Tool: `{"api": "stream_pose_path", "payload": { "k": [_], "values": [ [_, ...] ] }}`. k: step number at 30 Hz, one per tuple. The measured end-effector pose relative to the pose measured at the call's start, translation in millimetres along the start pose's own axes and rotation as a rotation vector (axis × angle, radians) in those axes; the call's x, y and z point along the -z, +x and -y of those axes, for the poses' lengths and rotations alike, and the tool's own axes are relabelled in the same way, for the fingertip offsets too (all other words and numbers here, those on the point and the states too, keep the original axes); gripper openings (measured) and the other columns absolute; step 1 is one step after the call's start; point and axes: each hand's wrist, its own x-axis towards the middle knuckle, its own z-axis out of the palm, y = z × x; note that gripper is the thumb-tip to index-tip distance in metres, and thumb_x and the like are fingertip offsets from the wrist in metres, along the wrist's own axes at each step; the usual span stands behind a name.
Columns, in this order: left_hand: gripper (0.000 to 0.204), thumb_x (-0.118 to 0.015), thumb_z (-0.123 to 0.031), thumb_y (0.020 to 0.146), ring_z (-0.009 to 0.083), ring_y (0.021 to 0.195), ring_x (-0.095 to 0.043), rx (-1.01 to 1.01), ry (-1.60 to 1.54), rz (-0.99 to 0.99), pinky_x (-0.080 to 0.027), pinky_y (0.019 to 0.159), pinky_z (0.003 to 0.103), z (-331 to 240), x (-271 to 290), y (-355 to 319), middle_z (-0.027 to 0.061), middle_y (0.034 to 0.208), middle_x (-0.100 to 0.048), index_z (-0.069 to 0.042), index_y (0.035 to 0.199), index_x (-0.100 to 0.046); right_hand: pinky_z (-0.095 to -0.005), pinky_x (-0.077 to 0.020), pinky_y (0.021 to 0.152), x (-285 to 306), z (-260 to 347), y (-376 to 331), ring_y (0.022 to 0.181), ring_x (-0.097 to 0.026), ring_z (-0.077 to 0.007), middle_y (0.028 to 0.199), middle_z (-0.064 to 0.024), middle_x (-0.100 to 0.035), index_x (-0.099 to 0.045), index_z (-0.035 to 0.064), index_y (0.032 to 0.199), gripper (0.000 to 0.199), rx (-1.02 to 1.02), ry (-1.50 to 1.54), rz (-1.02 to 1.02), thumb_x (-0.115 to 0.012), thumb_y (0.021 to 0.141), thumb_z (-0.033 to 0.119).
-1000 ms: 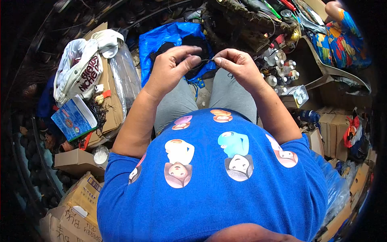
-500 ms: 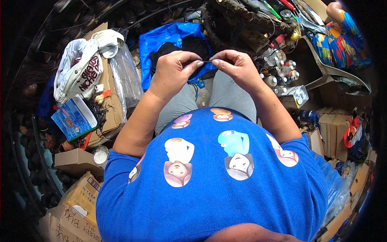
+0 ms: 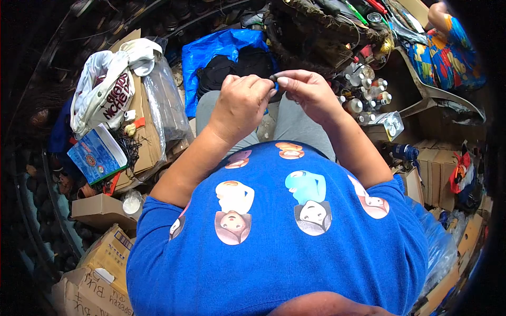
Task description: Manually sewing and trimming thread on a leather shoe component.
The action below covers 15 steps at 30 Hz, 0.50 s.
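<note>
My left hand [image 3: 241,105] and my right hand [image 3: 310,90] meet over my lap, fingertips almost touching. Between the right thumb and forefinger a small dark bit of a thin strand [image 3: 273,78] shows. The left fingers are closed and pinch at the same strand, most of which they hide. Just beyond the hands, black cloth [image 3: 216,73] lies on a blue plastic bag [image 3: 194,50].
To the left, a white cloth bag [image 3: 100,89] and a blue booklet [image 3: 97,152] rest on cardboard. Several small capped bottles [image 3: 363,87] stand at the right, near a clear plastic box [image 3: 392,126]. Cardboard boxes [image 3: 103,208] sit at lower left.
The hands have come closer together, and the left one has turned and moved right. The strand seen stretched between the fingertips is now mostly hidden. More of the black cloth shows.
</note>
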Motion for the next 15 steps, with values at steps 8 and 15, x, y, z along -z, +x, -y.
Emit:
{"api": "stream_pose_path", "payload": {
  "k": [8,15],
  "values": [
    [0.008,-0.062,-0.011,0.079,0.0257,0.067,-0.056,0.086,-0.040,0.045,-0.039,0.061,0.035,1,8,11,0.0092,0.074,-0.057,-0.004,0.080,-0.059,-0.0274,-0.0478,0.058,-3,-3,2,0.067,-0.060,-0.0175,0.078,-0.0092,-0.059,-0.066,0.0028,0.089,0.015,0.656,-0.996,-0.022,-0.068,0.075,0.010],
    [0.021,-0.063,-0.007,0.082,0.0105,0.085,-0.059,0.481,-0.951,0.009,-0.048,0.073,0.022,16,0,8,0.0065,0.094,-0.065,0.001,0.102,-0.063,-0.0234,-0.0442,0.070,5,-7,3,0.077,-0.056,-0.0090,0.080,-0.0028,-0.062,-0.065,-0.0018,0.089,0.019,0.336,-0.500,-0.062,-0.065,0.082,0.016]
  ]
}}
